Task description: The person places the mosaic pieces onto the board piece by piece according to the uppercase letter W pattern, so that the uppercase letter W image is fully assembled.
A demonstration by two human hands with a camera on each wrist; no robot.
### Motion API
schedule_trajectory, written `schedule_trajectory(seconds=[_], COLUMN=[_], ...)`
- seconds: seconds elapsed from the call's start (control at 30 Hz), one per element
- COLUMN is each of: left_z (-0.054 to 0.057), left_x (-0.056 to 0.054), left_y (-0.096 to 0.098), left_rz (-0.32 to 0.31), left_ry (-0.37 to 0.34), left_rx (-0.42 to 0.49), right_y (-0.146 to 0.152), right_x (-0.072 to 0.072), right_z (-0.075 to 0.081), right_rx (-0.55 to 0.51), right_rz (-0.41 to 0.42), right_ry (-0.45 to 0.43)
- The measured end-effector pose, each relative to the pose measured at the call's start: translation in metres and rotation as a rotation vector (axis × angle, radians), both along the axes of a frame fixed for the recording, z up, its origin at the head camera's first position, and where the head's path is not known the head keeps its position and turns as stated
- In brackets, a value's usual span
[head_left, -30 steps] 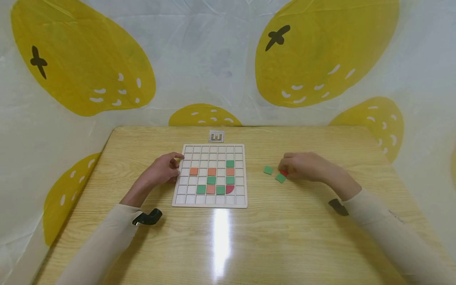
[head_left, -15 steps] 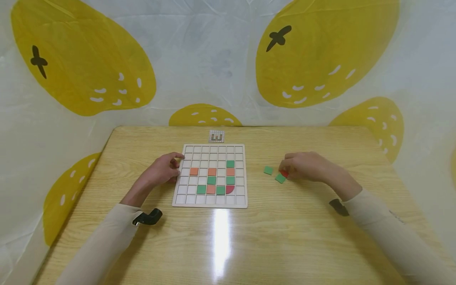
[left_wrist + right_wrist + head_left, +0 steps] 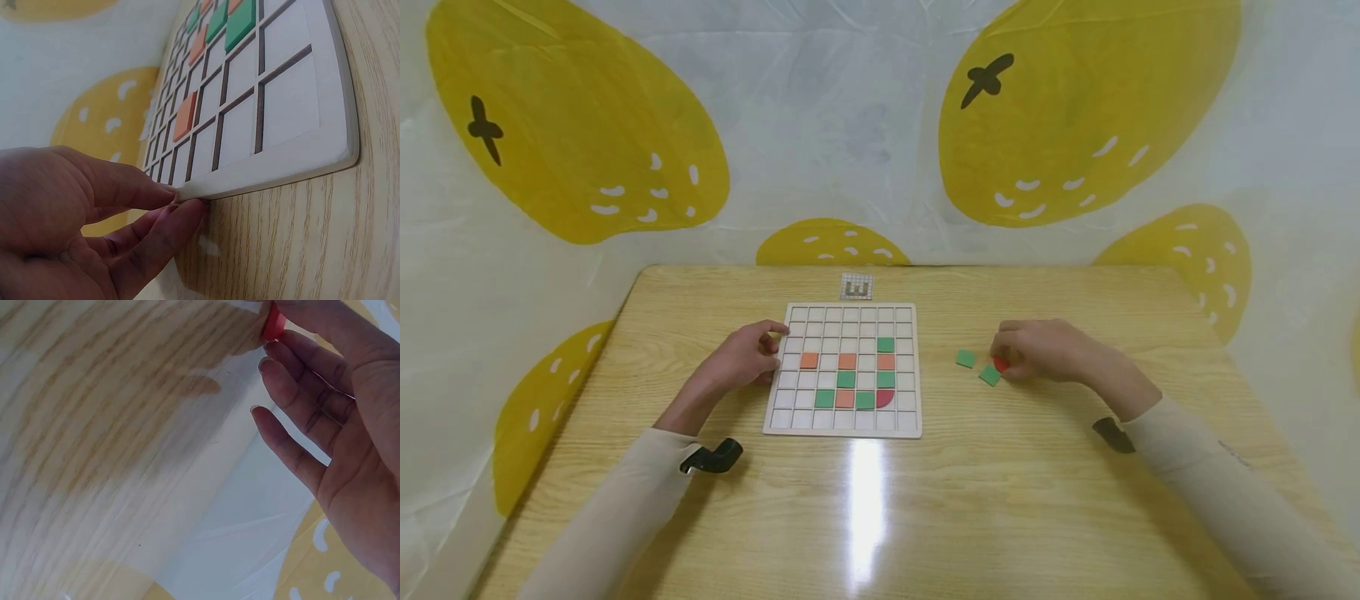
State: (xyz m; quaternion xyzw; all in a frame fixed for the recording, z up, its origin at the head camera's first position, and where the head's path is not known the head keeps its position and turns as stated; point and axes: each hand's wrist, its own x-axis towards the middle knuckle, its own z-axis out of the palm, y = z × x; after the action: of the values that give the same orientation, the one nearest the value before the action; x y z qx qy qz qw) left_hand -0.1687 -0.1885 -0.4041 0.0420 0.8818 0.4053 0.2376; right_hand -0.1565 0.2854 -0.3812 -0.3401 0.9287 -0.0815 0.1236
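Note:
My left hand (image 3: pixel 745 357) is at the left edge of a white wooden grid board (image 3: pixel 790 423). In the left wrist view, its fingertips meet at the board's rim and hold it. Green and orange square tiles sit in several board cells, with a red rounded-corner tile (image 3: pixel 885 398) at the lower right. Right of the board, my right hand (image 3: pixel 1041 348) pinches a red tile (image 3: pixel 275 324) between thumb and fingertips; the fingers partly cover it, while the other fingers spread loosely. Just beside it lies a green tile (image 3: pixel 989 376), and another green tile (image 3: pixel 966 358) lies further left.
A small pattern card (image 3: pixel 856 287) with a brownish shape on a grid lies behind the board. All of this is on a wood-grain table (image 3: pixel 1000 500), backed by a hanging cloth (image 3: pixel 835 125) with yellow fruit prints. A black band (image 3: pixel 713 457) shows at the left cuff.
My right hand has shifted very slightly to the right, and more of the red tile shows beneath its fingers. The left hand and the tiles on the board look the same.

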Motion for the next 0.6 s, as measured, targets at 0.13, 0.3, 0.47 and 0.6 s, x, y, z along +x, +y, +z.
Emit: schedule_trajectory(seconds=[0.13, 0.3, 0.47, 0.6], left_z=[0.001, 0.002, 0.001, 0.001], left_x=[0.0, -0.001, -0.001, -0.001], left_y=[-0.001, -0.002, -0.002, -0.002], left_rz=[-0.007, -0.02, -0.021, -0.019], left_ry=[0.006, 0.013, 0.015, 0.014], left_rx=[0.006, 0.02, 0.017, 0.013], right_y=[-0.001, -0.001, -0.005, -0.013], right_x=[0.0, -0.003, -0.008, -0.01], right_z=[0.0, 0.002, 0.005, 0.011], right_rx=[-0.003, -0.01, -0.039, -0.044], right_rz=[-0.002, -0.009, 0.029, 0.04], right_ry=[0.007, 0.026, 0.076, 0.047])
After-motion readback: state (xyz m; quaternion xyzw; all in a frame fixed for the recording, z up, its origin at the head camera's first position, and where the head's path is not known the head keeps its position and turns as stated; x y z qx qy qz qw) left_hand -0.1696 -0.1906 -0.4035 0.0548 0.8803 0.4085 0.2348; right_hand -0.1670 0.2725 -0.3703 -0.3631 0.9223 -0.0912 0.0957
